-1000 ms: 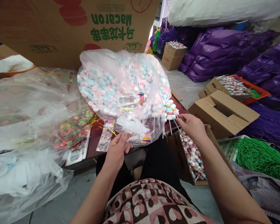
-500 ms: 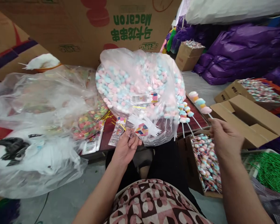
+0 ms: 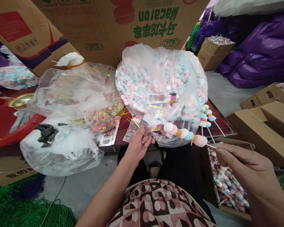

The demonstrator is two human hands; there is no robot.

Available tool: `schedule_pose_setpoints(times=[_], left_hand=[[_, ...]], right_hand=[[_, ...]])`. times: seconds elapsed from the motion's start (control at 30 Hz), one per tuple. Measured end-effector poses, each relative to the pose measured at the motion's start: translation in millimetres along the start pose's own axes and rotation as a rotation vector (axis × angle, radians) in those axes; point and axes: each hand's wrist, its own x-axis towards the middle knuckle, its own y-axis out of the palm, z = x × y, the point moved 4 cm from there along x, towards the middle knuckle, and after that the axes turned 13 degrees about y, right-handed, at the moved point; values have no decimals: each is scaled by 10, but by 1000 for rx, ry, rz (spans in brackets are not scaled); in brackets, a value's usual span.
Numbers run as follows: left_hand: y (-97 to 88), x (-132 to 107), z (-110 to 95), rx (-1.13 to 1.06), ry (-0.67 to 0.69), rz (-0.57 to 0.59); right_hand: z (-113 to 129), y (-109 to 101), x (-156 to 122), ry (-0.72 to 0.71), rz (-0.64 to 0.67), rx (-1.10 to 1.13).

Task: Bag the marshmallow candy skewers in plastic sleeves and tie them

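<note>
My right hand (image 3: 247, 162) pinches the white stick of a marshmallow skewer (image 3: 186, 135) in pink, white, blue and orange. The skewer points left, its tip close to the printed clear wrapper (image 3: 158, 130). At the table's front edge, my left hand (image 3: 140, 143) is closed on that wrapper; whether the tip is inside its mouth I cannot tell. Behind them sits a large clear bag of pastel marshmallows (image 3: 139, 85), with white sticks (image 3: 150, 119) by its front. More skewers (image 3: 205, 116) lie at its right side.
Below on the right stands a carton of wrapped skewers (image 3: 229, 186), beside an open carton (image 3: 262, 126). To the left are a bag of colourful ring-shaped sweets (image 3: 105, 118), a white plastic bag (image 3: 61, 142) and a red basket (image 3: 35, 121). Gold twist ties (image 3: 126, 115) lie near the wrappers.
My right hand has brought the skewer left and down from above the cartons to the wrapper in my left hand. The view has turned left.
</note>
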Motion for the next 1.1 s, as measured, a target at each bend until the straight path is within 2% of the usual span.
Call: schedule_pose_setpoints(times=[0.13, 0.27, 0.5, 0.7, 0.9, 1.1], left_hand=[[-72, 64, -47, 99, 53, 5], [-116, 125, -152, 289, 119, -2], [-111, 150, -269, 481, 165, 72], [-95, 106, -329, 575, 236, 121], [-93, 47, -356, 655, 277, 134], [-84, 4, -328, 702, 256, 169]], right_hand=[[0, -54, 34, -92, 43, -115], [-39, -71, 82, -101, 44, -160], [-212, 21, 101, 11, 71, -77], [-389, 83, 98, 189, -8, 58], [-446, 160, 63, 218, 115, 93], [-340, 311, -7, 171, 292, 19]])
